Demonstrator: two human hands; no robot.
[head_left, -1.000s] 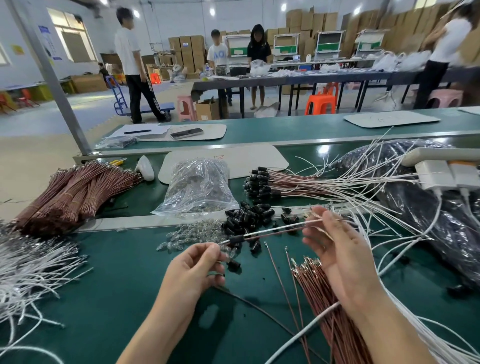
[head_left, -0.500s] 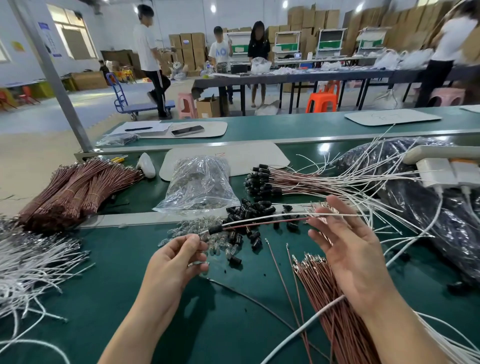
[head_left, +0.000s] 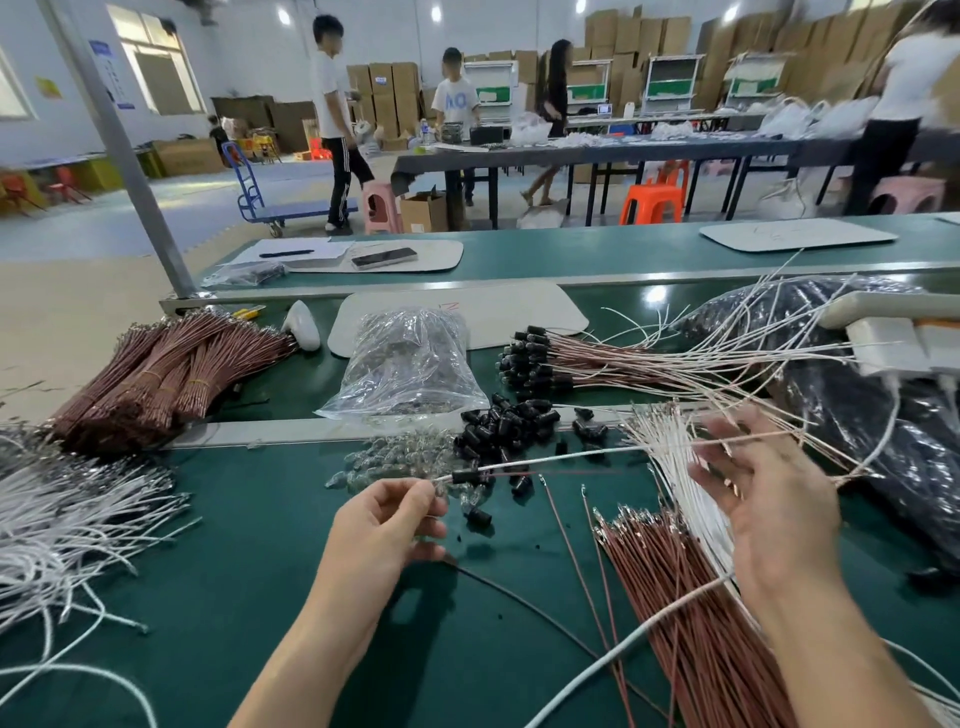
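Over the last second the left hand has drawn the wire pair toward 9 o'clock. It pinches the pair's end just beside the cap, above the worktop. The right hand, at 3 o'clock, has let go, its fingers spread and the wires trailing across them. Judgement: the cap is seated and the unit is ready for the finished bundle at 1 o'clock.

Lead assembly: one white wire and one thinner red-brown wire enter a short black sleeve side by side. The sleeve lies just right of the left hand, whose fingertips pinch the pale end protruding from it (bulb or bare lead: cannot be told). Both wires run nearly level, raised off the bench, toward the spread fingers of the right hand. Their far ends cannot be traced.
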